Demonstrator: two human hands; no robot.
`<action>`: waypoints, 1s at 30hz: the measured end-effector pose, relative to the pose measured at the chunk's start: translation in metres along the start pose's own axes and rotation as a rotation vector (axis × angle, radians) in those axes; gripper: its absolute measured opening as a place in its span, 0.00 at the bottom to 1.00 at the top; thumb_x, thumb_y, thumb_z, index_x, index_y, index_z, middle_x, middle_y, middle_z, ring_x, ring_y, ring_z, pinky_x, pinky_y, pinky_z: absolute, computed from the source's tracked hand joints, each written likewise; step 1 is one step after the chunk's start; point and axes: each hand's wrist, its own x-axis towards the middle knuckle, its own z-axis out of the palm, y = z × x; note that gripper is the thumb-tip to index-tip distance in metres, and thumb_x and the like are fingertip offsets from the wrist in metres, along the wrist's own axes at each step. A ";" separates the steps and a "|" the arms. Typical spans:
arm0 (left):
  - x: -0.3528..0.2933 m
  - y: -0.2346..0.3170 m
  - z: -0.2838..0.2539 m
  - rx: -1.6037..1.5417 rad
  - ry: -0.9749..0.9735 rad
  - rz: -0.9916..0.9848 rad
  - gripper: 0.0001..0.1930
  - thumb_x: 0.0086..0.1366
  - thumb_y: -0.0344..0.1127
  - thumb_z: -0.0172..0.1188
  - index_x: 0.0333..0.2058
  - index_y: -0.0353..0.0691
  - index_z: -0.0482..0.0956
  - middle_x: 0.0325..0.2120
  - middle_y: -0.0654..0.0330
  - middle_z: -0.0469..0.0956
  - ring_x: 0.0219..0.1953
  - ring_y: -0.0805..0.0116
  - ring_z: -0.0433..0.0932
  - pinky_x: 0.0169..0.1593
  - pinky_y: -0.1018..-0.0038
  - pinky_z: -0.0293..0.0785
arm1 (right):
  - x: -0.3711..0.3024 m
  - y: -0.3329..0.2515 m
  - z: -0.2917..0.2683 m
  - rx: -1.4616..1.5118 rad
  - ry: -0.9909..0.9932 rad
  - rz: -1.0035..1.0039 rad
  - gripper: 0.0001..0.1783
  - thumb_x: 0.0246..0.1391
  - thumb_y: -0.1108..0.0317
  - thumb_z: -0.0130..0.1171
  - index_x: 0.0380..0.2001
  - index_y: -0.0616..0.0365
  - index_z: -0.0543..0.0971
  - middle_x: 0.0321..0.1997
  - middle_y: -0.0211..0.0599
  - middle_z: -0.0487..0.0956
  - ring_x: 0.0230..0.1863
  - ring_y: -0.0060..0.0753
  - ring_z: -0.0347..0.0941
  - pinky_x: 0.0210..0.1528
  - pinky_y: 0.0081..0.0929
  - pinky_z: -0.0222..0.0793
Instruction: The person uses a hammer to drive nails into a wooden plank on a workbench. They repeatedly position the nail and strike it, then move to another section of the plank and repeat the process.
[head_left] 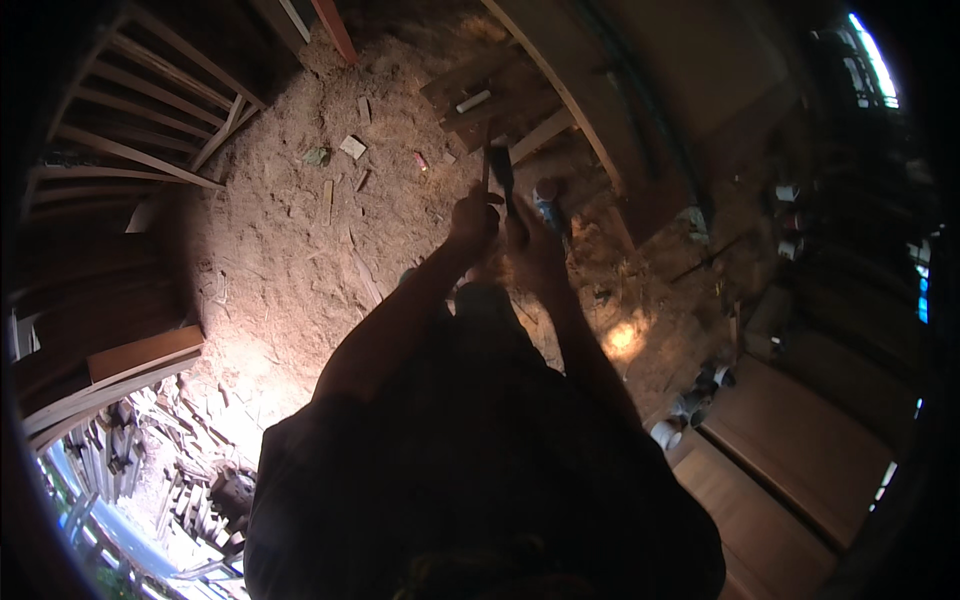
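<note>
In the middle of the view, my left hand (474, 220) is closed around a thin, straight, stick-like piece (487, 172) that points away from me. Close beside it, my right hand (532, 238) grips a slim dark tool (503, 168) with a wider far end; whether it is a brush or a hammer I cannot tell. Both far ends reach toward a brown wooden workpiece (465, 122), and dimness hides whether they touch it. On that wood lies a short pale cylinder (473, 101). Right of my right hand stands a small bluish container (546, 192).
Sawdust (290, 240) covers the floor, with scattered wood scraps (352, 147). Slatted wooden frames (160, 100) lean at the left. A large panel with a pale edge (570, 90) rises ahead right. Brown boards (800, 430) and several cans (690, 405) sit at the lower right.
</note>
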 end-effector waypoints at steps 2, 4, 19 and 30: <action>0.003 -0.003 0.004 -0.122 0.031 -0.010 0.21 0.76 0.53 0.47 0.37 0.41 0.75 0.17 0.66 0.66 0.14 0.76 0.62 0.17 0.79 0.60 | -0.017 -0.011 -0.002 0.063 0.058 -0.083 0.26 0.68 0.53 0.50 0.66 0.46 0.72 0.47 0.54 0.82 0.43 0.52 0.81 0.47 0.41 0.76; 0.018 -0.025 -0.004 0.029 0.049 0.251 0.22 0.75 0.56 0.48 0.37 0.41 0.76 0.16 0.67 0.65 0.13 0.77 0.61 0.17 0.79 0.58 | -0.010 -0.035 -0.011 0.034 -0.005 0.020 0.26 0.68 0.55 0.51 0.66 0.48 0.72 0.48 0.53 0.83 0.44 0.52 0.82 0.47 0.40 0.77; 0.020 -0.027 0.000 0.158 0.102 0.181 0.20 0.75 0.55 0.48 0.35 0.43 0.75 0.20 0.64 0.70 0.17 0.76 0.68 0.20 0.75 0.66 | -0.013 -0.034 -0.016 0.123 -0.111 0.154 0.26 0.69 0.59 0.52 0.66 0.53 0.71 0.49 0.55 0.82 0.47 0.50 0.82 0.48 0.38 0.76; 0.023 -0.037 -0.013 0.378 0.132 0.472 0.24 0.76 0.52 0.47 0.33 0.36 0.78 0.20 0.61 0.74 0.20 0.71 0.74 0.23 0.72 0.69 | -0.010 -0.030 0.007 0.100 0.006 0.022 0.26 0.67 0.57 0.52 0.66 0.48 0.72 0.41 0.55 0.83 0.39 0.51 0.82 0.44 0.41 0.77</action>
